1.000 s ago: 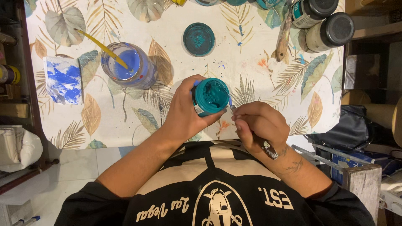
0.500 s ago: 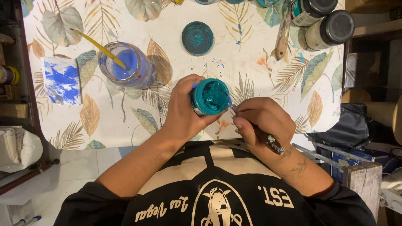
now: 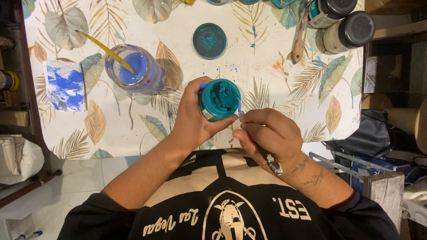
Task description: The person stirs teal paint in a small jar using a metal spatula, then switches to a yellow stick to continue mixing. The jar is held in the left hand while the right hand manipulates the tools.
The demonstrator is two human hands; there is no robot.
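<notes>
- Holding a small open jar (image 3: 219, 99) of thick teal paint, the left hand (image 3: 192, 122) wraps around it.
- The right hand (image 3: 267, 135) pinches a thin brush (image 3: 240, 110) at the jar's rim.

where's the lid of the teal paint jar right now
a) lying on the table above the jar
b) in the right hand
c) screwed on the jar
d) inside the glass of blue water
a: the teal lid lies flat on the leaf-print table beyond the open paint jar, which the left hand holds while the right hand holds a brush.
</notes>
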